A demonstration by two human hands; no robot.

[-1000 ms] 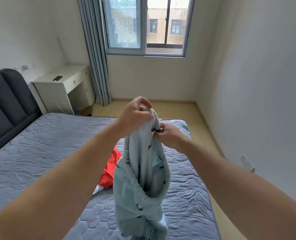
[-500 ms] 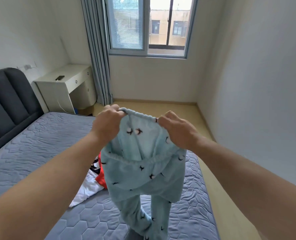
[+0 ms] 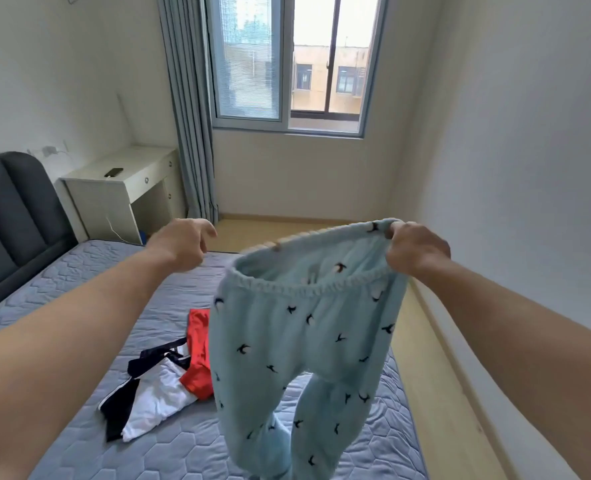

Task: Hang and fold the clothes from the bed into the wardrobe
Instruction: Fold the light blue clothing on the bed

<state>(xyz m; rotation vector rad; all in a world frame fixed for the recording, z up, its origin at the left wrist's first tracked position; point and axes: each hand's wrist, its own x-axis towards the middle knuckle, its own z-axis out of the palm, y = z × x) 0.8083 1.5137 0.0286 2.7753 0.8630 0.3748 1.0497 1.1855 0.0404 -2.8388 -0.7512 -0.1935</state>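
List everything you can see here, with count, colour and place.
trousers: one, light blue, dark bird print, hanging from the right hand
red garment: one, red, on the bed
white garment: one, white and navy, on the bed touching the red garment
bed: one, grey-blue quilted cover, lower left
desk: one, white, beside the curtain
phone: one, black, on the desk
curtain: one, grey-blue, left of the window
window: one, white frame, far wall
left hand: one, empty, above the bed
right hand: one, gripping the trousers' waistband
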